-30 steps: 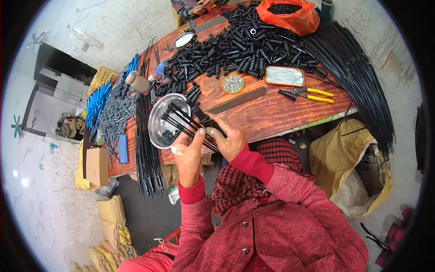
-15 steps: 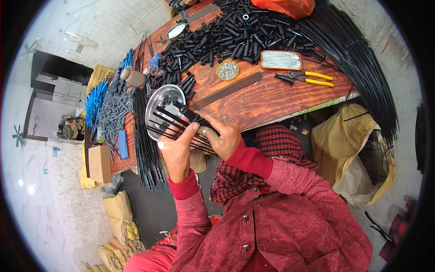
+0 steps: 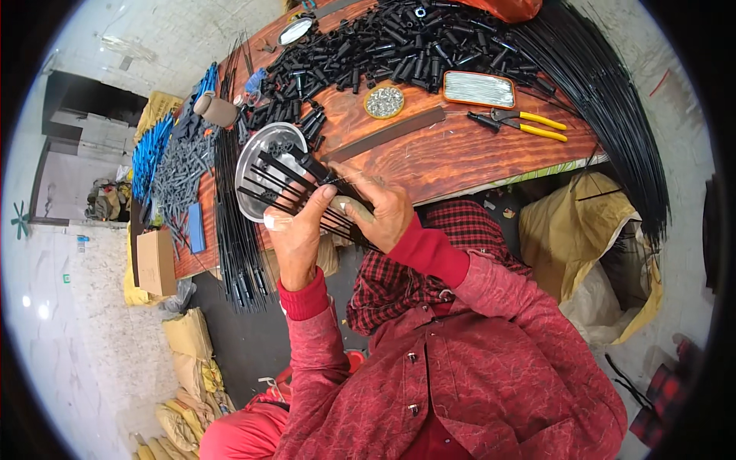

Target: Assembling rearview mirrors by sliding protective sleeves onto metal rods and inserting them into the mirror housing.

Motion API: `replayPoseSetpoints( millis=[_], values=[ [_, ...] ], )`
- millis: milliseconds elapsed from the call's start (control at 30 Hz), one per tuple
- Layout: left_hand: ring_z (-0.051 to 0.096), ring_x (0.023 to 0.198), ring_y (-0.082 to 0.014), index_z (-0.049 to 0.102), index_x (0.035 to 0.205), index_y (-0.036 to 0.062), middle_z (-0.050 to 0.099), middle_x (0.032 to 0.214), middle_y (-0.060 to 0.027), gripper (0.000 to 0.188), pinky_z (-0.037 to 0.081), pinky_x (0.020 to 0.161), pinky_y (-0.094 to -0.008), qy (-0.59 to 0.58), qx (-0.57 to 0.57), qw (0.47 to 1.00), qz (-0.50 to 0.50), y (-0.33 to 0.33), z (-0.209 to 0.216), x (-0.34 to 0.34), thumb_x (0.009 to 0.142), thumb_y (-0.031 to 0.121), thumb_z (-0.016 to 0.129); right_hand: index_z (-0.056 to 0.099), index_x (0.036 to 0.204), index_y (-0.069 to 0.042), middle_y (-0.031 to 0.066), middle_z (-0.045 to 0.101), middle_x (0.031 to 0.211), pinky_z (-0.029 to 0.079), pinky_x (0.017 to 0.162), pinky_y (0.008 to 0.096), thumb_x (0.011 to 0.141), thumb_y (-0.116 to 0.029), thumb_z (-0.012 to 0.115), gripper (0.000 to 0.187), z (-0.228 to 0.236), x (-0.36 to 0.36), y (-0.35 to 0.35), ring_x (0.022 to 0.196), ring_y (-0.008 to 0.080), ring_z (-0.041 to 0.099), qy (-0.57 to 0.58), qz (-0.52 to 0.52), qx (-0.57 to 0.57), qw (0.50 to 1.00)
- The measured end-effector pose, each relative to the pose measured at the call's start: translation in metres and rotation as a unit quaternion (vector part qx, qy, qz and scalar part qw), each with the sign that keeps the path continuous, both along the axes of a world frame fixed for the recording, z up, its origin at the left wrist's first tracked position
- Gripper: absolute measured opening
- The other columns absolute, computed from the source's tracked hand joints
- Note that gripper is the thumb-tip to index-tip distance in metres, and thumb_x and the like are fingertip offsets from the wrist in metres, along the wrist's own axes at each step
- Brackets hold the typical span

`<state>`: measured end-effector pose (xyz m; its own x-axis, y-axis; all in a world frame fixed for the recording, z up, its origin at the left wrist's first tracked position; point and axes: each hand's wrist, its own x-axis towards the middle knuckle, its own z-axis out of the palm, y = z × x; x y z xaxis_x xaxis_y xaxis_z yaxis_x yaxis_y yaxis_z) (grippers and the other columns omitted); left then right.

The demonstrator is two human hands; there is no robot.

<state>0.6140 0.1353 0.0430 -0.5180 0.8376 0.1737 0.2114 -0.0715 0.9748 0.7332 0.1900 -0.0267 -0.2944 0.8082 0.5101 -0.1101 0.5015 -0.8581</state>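
A bunch of thin black rods (image 3: 268, 180) fans out from between my hands, the ends pointing left over a clear round bowl (image 3: 244, 170). My left hand (image 3: 297, 234) is closed around the rods, thumb on top, with a white patch near the base of its index finger. My right hand (image 3: 387, 215) is closed against the same bunch from the right, its index finger lying along a black tubular fitting (image 3: 313, 165) on top of the rods. The fingers partly hide how rods and fitting meet. Inside the bowl lie small dark grey pieces (image 3: 285, 149).
A heap of black tubular fittings (image 3: 383, 46) covers the far tabletop (image 3: 429, 165). Nearby are yellow-handled pliers (image 3: 537, 126), a tray of thin metal pins (image 3: 479, 89), a dish of small metal pieces (image 3: 383, 101) and a dark flat bar (image 3: 387, 132). Long black rods (image 3: 613, 115) overhang the right edge.
Both hands and the held rods have risen slightly, and the fitting sits a little higher in view. The whole scene on the left has shifted slightly left and up.
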Motion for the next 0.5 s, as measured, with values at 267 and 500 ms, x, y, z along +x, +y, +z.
replayPoseSetpoints(
  millis=[267, 500],
  values=[
    [0.062, 0.073, -0.0089, 0.072, 0.098, -0.002, 0.071, 0.087, -0.0032, 0.018, 0.051, 0.069, -0.0236, -0.02, -0.013, 1.0, -0.012, 0.003, -0.006, -0.007, 0.082, 0.001, 0.077, 0.065, 0.099, 0.001, 0.0111, 0.068, 0.085, 0.055, 0.069, 0.0298, 0.086, -0.006, 0.072, 0.017, 0.007, 0.02, 0.001, 0.075, 0.0181, 0.069, -0.057, -0.017, -0.019, 0.998],
    [0.065, 0.079, -0.0121, 0.071, 0.106, -0.0035, 0.072, 0.093, -0.0063, 0.028, 0.053, 0.075, -0.0255, -0.071, 0.029, 0.996, -0.048, 0.006, -0.01, -0.01, 0.079, -0.003, 0.078, 0.069, 0.09, 0.0, 0.0118, 0.069, 0.078, 0.051, 0.064, 0.033, 0.082, -0.01, 0.076, 0.015, 0.002, 0.026, 0.021, 0.068, 0.0148, 0.065, 0.037, 0.124, -0.191, 0.973]
  ],
)
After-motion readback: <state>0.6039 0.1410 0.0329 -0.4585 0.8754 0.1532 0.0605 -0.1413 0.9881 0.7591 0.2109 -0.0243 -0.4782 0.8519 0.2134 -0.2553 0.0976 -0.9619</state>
